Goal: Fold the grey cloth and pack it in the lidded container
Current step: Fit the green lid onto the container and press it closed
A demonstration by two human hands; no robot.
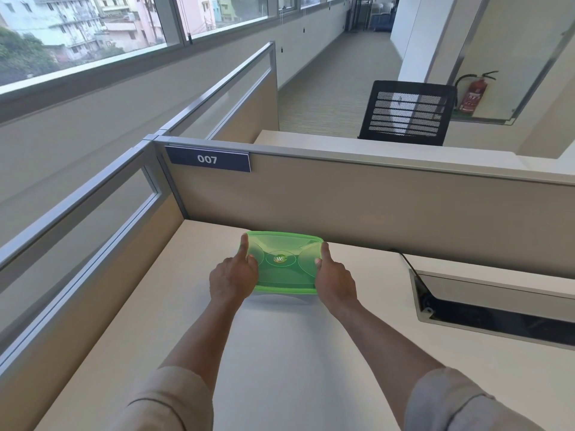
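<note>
A container with a translucent green lid (pixel 281 269) sits on the white desk (pixel 280 353), close to the back partition. My left hand (pixel 233 279) grips its left side, thumb lying on the lid. My right hand (pixel 334 279) grips the right side in the same way, thumb pointing up along the lid's edge. The lid is on the container. The grey cloth is nowhere in view; whether it is inside the container I cannot tell.
A beige partition (pixel 373 213) with a "007" sign (pixel 208 159) walls the desk's far side, and another partition (pixel 77 244) runs along the left. An open cable tray (pixel 497 309) is set into the desk at right. A black mesh chair (pixel 407 113) stands beyond.
</note>
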